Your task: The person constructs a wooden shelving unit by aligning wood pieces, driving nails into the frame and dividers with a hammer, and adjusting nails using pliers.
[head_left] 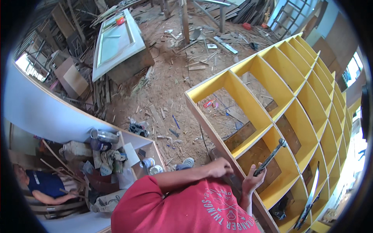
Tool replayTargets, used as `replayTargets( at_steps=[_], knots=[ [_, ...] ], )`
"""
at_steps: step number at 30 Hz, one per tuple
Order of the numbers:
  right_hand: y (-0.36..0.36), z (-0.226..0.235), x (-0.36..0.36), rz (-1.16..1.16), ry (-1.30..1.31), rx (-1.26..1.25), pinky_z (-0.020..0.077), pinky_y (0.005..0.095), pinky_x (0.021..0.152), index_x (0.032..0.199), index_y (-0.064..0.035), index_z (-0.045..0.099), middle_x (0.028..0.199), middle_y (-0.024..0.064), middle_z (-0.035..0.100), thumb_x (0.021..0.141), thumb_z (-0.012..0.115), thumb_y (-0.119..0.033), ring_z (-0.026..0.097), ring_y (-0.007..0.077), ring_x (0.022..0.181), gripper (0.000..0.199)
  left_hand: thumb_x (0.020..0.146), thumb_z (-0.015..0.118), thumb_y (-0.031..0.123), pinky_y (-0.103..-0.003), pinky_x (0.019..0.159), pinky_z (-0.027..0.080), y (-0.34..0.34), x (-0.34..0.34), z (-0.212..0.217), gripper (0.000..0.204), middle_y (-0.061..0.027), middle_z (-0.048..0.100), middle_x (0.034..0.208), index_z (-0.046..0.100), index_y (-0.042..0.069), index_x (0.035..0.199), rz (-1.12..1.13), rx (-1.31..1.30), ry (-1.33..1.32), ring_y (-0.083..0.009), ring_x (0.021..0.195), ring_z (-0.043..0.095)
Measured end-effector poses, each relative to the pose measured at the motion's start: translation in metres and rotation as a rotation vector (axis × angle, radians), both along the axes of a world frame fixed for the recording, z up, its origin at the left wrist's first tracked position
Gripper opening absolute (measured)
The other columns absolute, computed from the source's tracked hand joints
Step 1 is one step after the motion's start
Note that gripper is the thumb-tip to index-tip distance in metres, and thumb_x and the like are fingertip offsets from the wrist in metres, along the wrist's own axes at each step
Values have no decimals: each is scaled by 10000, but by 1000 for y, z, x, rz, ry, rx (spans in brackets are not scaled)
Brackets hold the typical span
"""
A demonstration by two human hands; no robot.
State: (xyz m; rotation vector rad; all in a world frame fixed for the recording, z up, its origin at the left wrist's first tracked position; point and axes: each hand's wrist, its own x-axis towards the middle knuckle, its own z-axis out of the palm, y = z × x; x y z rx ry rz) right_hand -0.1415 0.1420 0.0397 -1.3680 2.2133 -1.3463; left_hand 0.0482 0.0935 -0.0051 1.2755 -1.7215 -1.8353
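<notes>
A hammer (271, 157) stands slanted up and to the right, its handle in my right hand (254, 179), which is closed around it. The hammer's head is above a large yellow wooden grid frame (229, 83), over its near compartments. My left hand (220, 167) is held just left of the frame's near edge, fingers curled together. Whatever those fingers might hold is too small or hidden to see. Farther down the frame, a handsaw (309, 196) lies slanted across the dividers. A dark object (280, 207) sits inside a compartment at the lower right.
On the left stands a white-panelled cabinet (58, 99) with jars (104, 136), rags and cans (155, 169). Another person (50, 184) is beyond it. A white panelled door (118, 42) rests on a block at the back. Wood scraps and shavings litter the dirt floor (163, 93).
</notes>
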Motion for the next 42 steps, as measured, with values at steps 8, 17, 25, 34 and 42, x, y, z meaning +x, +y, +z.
replayTargets(
  at_steps=[8, 17, 25, 34, 42],
  knots=[
    [2, 2, -2, -14, -28, -31, 482, 349, 718, 1223, 31, 643, 1028, 111, 684, 989, 703, -188, 574, 190, 778, 326, 935, 749, 159, -366, 738, 558, -21, 19, 1, 155, -119, 775, 841, 779, 7, 924, -12, -54, -19, -184, 767, 729],
    [11, -29, -20, 21, -132, -84, 435, 294, 635, 1257, 20, 641, 901, 35, 623, 1027, 675, -201, 519, 122, 702, 321, 819, 726, 105, -385, 809, 576, -23, 10, -66, 287, -177, 792, 964, 779, -7, 1077, 71, -131, -40, -248, 865, 749],
    [45, 8, -7, 71, -382, -69, 370, 240, 526, 1299, -26, 612, 783, -30, 519, 1070, 636, -217, 470, 50, 592, 300, 804, 752, 165, -402, 706, 574, -49, 16, -43, 237, -179, 764, 814, 791, -9, 962, -111, -179, -217, -270, 716, 720],
    [135, 25, -10, 225, -190, 259, 363, 305, 555, 1139, -47, 656, 666, -31, 454, 917, 819, -254, 411, 86, 609, 344, 847, 783, 212, -368, 762, 563, -50, 22, -39, 286, -171, 788, 898, 799, 4, 1043, -148, -151, 25, -234, 790, 735],
    [159, 43, -1, 472, -166, 691, 536, 338, 679, 1167, -32, 718, 787, 120, 729, 847, 855, -220, 654, 156, 678, 396, 910, 699, 146, -385, 899, 565, -38, 29, -91, 332, -142, 794, 1030, 731, -3, 1205, -151, -96, 265, -261, 966, 739]
  ],
)
